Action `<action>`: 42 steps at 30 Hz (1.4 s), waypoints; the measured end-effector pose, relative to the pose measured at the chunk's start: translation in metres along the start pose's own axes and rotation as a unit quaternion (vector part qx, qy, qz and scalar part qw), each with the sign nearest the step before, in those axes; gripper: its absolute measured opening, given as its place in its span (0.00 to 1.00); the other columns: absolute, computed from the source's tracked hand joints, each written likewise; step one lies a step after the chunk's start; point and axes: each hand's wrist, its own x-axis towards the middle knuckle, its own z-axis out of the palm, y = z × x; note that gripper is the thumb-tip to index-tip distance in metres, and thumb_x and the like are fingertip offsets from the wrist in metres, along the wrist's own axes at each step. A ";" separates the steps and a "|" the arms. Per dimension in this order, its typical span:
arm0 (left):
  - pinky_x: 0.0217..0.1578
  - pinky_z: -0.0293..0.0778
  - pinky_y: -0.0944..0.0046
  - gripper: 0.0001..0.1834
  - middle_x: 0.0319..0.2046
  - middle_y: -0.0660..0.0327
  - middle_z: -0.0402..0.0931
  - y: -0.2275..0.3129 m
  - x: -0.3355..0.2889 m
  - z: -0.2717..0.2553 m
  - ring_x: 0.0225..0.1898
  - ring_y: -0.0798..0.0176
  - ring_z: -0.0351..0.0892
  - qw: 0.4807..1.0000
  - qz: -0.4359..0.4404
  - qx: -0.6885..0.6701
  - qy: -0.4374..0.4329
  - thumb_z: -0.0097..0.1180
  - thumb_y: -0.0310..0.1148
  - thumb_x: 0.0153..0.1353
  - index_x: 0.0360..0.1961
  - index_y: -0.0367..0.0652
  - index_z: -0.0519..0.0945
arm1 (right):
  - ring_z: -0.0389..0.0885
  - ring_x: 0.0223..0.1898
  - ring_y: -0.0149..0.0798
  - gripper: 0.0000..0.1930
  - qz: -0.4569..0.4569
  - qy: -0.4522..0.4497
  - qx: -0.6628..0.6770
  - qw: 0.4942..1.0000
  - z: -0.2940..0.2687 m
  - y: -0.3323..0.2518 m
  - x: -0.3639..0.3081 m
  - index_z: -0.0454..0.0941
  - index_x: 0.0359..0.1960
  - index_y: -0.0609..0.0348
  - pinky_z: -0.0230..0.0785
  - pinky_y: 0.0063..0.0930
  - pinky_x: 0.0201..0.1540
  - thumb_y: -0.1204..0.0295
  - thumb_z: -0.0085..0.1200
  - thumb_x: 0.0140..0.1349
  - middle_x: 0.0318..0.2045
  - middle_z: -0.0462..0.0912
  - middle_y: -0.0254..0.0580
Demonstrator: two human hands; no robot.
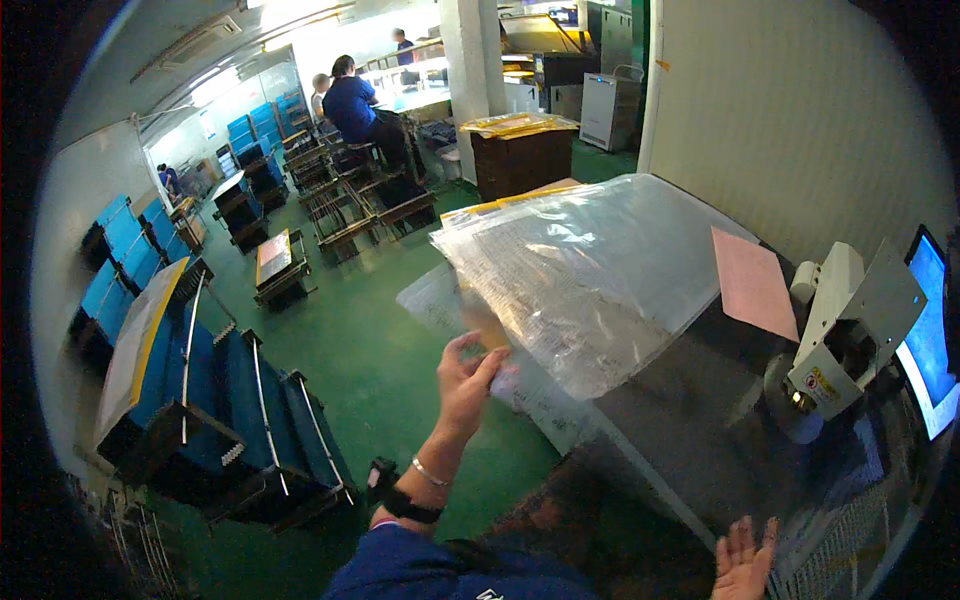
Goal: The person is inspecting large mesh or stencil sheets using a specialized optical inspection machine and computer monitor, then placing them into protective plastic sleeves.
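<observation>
The dark table [680, 425] carries clear plastic sheets [610, 270], a pink sheet [752, 283] and a pale machine [828, 375].

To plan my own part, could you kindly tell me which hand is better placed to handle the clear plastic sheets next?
Probably the left hand: it is curled close beside the edge of the clear plastic sheets, while the right hand is open and farther from them.
</observation>
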 end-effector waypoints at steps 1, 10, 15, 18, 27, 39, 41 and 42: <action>0.31 0.77 0.64 0.22 0.37 0.48 0.75 0.004 -0.006 -0.015 0.32 0.59 0.79 1.000 0.007 0.005 0.002 0.51 0.24 0.57 0.51 0.34 0.58 | 0.65 0.55 0.56 0.25 0.002 -0.005 0.007 1.000 0.008 0.008 -0.003 0.47 0.62 0.60 0.63 0.46 0.55 0.74 0.37 0.64 0.54 0.62 0.67; 0.22 0.73 0.71 0.14 0.27 0.55 0.78 0.012 -0.057 -0.068 0.20 0.67 0.76 0.993 -0.067 0.082 0.060 0.57 0.32 0.55 0.38 0.35 0.70 | 0.79 0.35 0.45 0.26 0.030 0.108 -0.323 0.940 0.052 0.035 -0.025 0.52 0.61 0.60 0.75 0.31 0.35 0.73 0.44 0.62 0.45 0.73 0.57; 0.24 0.74 0.70 0.16 0.27 0.56 0.78 -0.006 -0.088 -0.053 0.23 0.66 0.77 0.986 -0.125 0.098 -0.049 0.58 0.34 0.54 0.40 0.35 0.71 | 0.79 0.31 0.45 0.18 -0.056 0.223 -0.434 0.871 -0.030 -0.005 -0.058 0.68 0.46 0.76 0.73 0.28 0.30 0.70 0.48 0.60 0.40 0.76 0.56; 0.25 0.75 0.68 0.18 0.30 0.55 0.77 -0.009 -0.094 -0.004 0.26 0.65 0.77 0.961 -0.212 0.062 -0.164 0.58 0.33 0.54 0.43 0.36 0.71 | 0.74 0.42 0.49 0.18 -0.228 0.397 -0.347 0.819 -0.031 -0.050 -0.084 0.72 0.41 0.77 0.67 0.39 0.45 0.68 0.49 0.59 0.46 0.72 0.59; 0.22 0.73 0.72 0.13 0.27 0.58 0.77 -0.023 -0.102 0.074 0.26 0.67 0.77 0.914 -0.291 0.031 -0.280 0.56 0.26 0.54 0.41 0.37 0.71 | 0.68 0.45 0.28 0.27 -0.242 0.419 -0.421 0.768 -0.109 -0.151 -0.213 0.55 0.61 0.53 0.66 0.14 0.38 0.67 0.47 0.61 0.60 0.59 0.30; 0.10 0.59 0.75 0.13 0.10 0.66 0.69 -0.040 -0.115 0.133 0.10 0.74 0.66 0.898 -0.099 0.261 -0.340 0.60 0.33 0.53 0.20 0.39 0.71 | 0.67 0.50 0.31 0.25 -0.303 0.476 -0.352 0.747 -0.129 -0.165 -0.242 0.57 0.61 0.55 0.60 0.21 0.51 0.73 0.45 0.62 0.62 0.56 0.33; 0.11 0.60 0.74 0.12 0.11 0.65 0.69 -0.038 -0.117 0.131 0.11 0.74 0.66 0.890 0.008 0.314 -0.330 0.60 0.33 0.53 0.22 0.38 0.71 | 0.67 0.49 0.30 0.24 -0.300 0.443 -0.408 0.740 -0.142 -0.162 -0.245 0.58 0.60 0.55 0.61 0.21 0.49 0.73 0.45 0.61 0.62 0.57 0.33; 0.15 0.62 0.72 0.11 0.15 0.63 0.71 -0.034 -0.116 0.138 0.15 0.71 0.68 0.881 0.087 0.346 -0.309 0.61 0.32 0.51 0.24 0.38 0.72 | 0.67 0.48 0.29 0.24 -0.293 0.414 -0.464 0.727 -0.141 -0.162 -0.242 0.59 0.60 0.54 0.62 0.20 0.48 0.73 0.46 0.61 0.62 0.57 0.32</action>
